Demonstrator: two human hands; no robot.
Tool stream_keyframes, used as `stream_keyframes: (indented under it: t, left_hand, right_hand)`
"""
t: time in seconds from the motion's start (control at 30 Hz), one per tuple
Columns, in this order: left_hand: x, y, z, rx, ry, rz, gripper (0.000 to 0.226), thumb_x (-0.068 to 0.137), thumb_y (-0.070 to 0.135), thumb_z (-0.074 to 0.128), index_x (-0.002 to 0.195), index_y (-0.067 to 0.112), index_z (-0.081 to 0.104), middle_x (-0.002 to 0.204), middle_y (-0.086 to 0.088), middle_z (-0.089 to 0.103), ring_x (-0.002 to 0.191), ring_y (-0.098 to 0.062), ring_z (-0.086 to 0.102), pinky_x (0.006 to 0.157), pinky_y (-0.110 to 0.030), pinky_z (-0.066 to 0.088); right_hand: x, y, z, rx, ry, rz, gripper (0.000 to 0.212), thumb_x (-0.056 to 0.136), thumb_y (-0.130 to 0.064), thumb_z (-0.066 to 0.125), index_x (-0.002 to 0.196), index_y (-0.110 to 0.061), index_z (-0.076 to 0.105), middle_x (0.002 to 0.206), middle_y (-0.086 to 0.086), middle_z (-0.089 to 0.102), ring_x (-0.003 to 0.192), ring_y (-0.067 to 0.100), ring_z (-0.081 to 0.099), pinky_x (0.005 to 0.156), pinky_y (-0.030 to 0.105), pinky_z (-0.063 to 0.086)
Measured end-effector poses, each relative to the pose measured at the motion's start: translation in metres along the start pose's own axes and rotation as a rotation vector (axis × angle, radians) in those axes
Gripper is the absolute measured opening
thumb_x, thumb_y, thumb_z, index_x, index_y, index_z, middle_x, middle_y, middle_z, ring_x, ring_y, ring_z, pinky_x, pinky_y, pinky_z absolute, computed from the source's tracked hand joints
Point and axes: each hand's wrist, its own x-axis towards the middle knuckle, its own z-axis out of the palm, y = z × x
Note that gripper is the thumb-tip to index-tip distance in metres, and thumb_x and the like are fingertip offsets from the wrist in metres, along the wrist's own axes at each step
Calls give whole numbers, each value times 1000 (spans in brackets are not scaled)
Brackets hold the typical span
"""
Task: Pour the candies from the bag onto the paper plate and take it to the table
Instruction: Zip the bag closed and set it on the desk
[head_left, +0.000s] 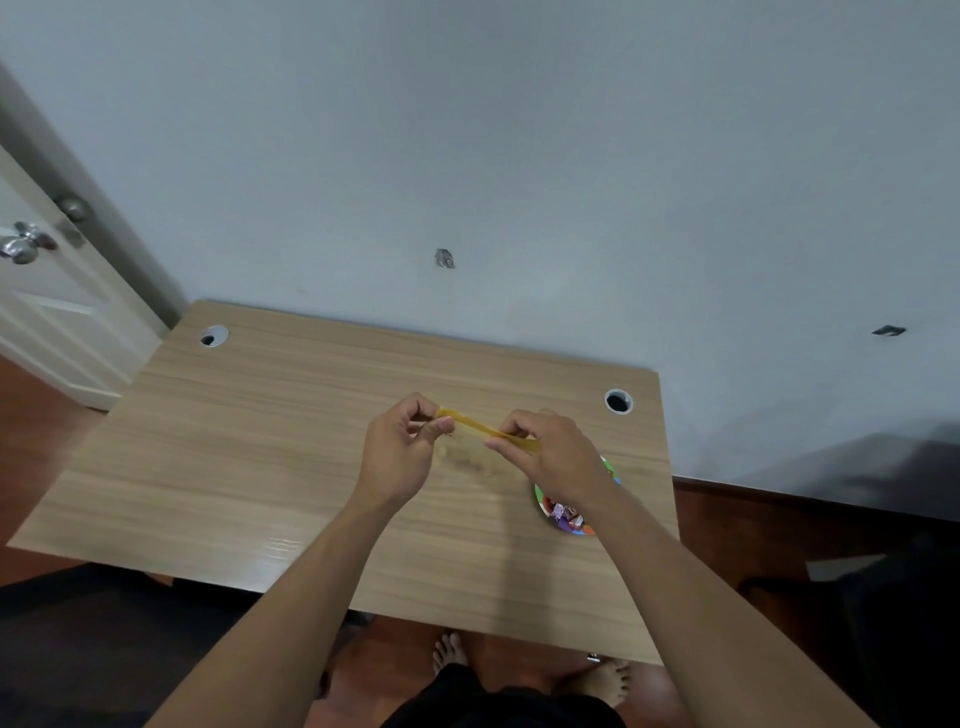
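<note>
Both hands meet over the middle of the wooden table (260, 441), a little right of the frame's centre. The left hand (397, 457) pinches one end of the bag (485, 430), a clear bag with a yellow strip along its top edge, and the right hand (553, 457) pinches the other end, so the strip is stretched in a slanting line between them, higher on the left. The clear body of the bag hangs below the strip as a faint blur above the tabletop; what it holds cannot be told.

The paper plate (545, 506), with a coloured rim, lies on the table at centre right, mostly hidden under the right wrist. Wrapped candies (566, 514) lie on it.

A round cable hole (618, 401) sits near the table's far right corner. A white door (47, 312) stands at the left edge of the frame.
</note>
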Motion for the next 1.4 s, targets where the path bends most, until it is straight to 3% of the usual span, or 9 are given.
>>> stream_keyframes:
  t: [0.17, 0.6, 0.67, 0.8, 0.9, 1.07, 1.17, 1.27, 1.4]
  left_hand:
    - [1, -3, -7, -29, 44, -53, 16, 94, 6, 78, 81, 4, 69, 84, -12, 80, 70, -5, 67, 65, -16, 48]
    - [10, -24, -25, -1, 109, -92, 18, 94, 6, 77, 78, 11, 70, 86, -10, 82, 74, 3, 68, 72, -13, 50]
    - [11, -29, -28, 2, 115, -102, 19, 95, 7, 77, 77, 14, 71, 87, -9, 82, 78, 0, 69, 75, -18, 51]
    - [10, -39, -31, 21, 120, -118, 17, 95, 6, 76, 79, 10, 73, 87, -10, 82, 76, 7, 67, 72, -8, 47]
    - [9, -47, -33, 37, 115, -130, 17, 95, 6, 76, 79, 8, 74, 87, -9, 82, 78, 6, 68, 74, -8, 48]
    - [1, -66, -35, 17, 92, -183, 18, 96, 10, 75, 78, 12, 75, 90, -6, 82, 92, -16, 73, 87, -32, 53]
    - [-6, -74, -37, 21, 87, -221, 22, 97, 10, 75, 76, 16, 74, 89, -4, 82, 90, -11, 72, 84, -23, 50]
    - [-12, -86, -40, 26, 79, -261, 23, 98, 12, 74, 76, 16, 74, 89, -4, 82, 90, -10, 72, 82, -18, 48]
    - [-17, -106, -41, 27, 69, -318, 21, 100, 13, 74, 78, 14, 75, 86, 0, 81, 86, -10, 71, 84, -26, 51]
  right_hand:
    - [-5, 9, -5, -20, -17, 18, 24, 97, -55, 71, 93, -31, 72, 79, -20, 66, 90, 11, 58, 79, 38, 51]
    - [-8, 24, -7, -103, -35, 38, 26, 99, -55, 69, 94, -29, 72, 81, -17, 68, 89, 12, 58, 73, 33, 46]
    - [-8, 26, -6, -116, -39, 38, 26, 99, -54, 70, 95, -29, 74, 79, -20, 65, 89, 11, 57, 70, 29, 42]
    - [-9, 28, -3, -143, -49, 57, 27, 99, -54, 71, 94, -27, 74, 76, -18, 60, 84, 8, 53, 65, 18, 32]
    - [-10, 33, 3, -134, -68, 85, 32, 98, -54, 72, 89, -23, 73, 73, -17, 56, 80, 10, 54, 65, 26, 34]
    - [-11, 36, 15, -181, -125, 152, 41, 95, -65, 67, 79, -28, 60, 76, -11, 52, 83, 17, 54, 75, 42, 50]
    - [-9, 40, 23, -248, -177, 133, 62, 90, -83, 50, 80, -23, 60, 80, -5, 56, 85, 20, 56, 75, 45, 53]
    - [-9, 43, 34, -290, -204, 136, 56, 94, -75, 58, 78, -21, 57, 82, -2, 56, 82, 20, 52, 72, 43, 48]
    - [-10, 40, 48, -321, -249, 124, 50, 97, -71, 57, 83, -23, 56, 85, 0, 56, 89, 26, 61, 72, 44, 48]
